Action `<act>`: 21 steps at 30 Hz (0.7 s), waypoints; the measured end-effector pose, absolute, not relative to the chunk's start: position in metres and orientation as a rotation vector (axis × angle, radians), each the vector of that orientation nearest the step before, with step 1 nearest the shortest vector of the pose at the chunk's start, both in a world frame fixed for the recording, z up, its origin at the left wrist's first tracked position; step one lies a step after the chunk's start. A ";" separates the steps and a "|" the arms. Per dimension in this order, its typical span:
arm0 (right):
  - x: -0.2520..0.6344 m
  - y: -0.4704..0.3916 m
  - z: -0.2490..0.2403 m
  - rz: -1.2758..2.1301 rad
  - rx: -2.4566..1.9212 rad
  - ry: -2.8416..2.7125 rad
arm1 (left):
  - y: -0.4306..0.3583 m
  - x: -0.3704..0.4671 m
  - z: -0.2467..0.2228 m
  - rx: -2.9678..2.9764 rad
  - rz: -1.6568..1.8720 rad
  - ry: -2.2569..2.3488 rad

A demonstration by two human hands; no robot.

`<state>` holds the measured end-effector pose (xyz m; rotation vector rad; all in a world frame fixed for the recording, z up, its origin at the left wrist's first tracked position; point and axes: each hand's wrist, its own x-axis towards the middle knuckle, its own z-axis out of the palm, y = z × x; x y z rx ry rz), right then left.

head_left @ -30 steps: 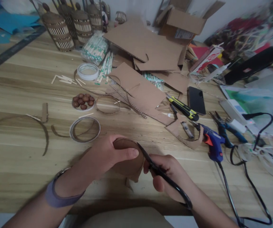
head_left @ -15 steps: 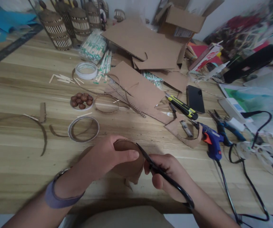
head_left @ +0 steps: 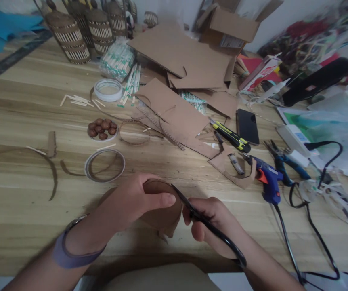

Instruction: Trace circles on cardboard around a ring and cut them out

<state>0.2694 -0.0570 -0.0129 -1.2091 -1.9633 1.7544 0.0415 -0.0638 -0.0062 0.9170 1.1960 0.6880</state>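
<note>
My left hand (head_left: 143,198) is closed on a piece of brown cardboard (head_left: 164,214) with a rounded outline, thumb on top and the other fingers hidden beneath. A ragged strip hangs from the cardboard's lower edge. In my right hand (head_left: 213,220) is a pair of black-handled scissors (head_left: 204,220), its blades lying against the right rim of the cardboard. Just beyond my left hand, a tape ring (head_left: 105,180) lies on the table. A curved cardboard offcut (head_left: 237,180) rests farther right, past the scissors.
A blue glue gun (head_left: 269,182), pliers (head_left: 283,161), a yellow-black utility knife (head_left: 231,135) and a phone (head_left: 247,126) lie to the right. Cardboard sheets (head_left: 174,113) fill the middle back. A dish of brown nuts (head_left: 103,129) and a tape roll (head_left: 107,90) stand left; small cage-like models (head_left: 68,38) stand behind.
The whole view has shifted slightly. My hands, the cardboard and the scissors keep nearly the same pose, with the blades still at the cardboard's rim.
</note>
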 end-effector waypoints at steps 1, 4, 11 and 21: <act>0.270 -0.057 -0.015 1.750 -1.205 -1.967 | -0.064 0.041 -0.006 0.910 0.684 1.189; 0.271 -0.057 -0.021 1.710 -1.198 -1.971 | -0.064 0.041 -0.007 0.879 0.699 1.171; 0.269 -0.057 -0.022 1.563 -1.204 -1.953 | -0.064 0.045 -0.011 0.798 0.816 1.229; 0.275 -0.056 -0.028 1.715 -1.068 -1.906 | -0.063 0.042 -0.011 0.932 0.774 1.230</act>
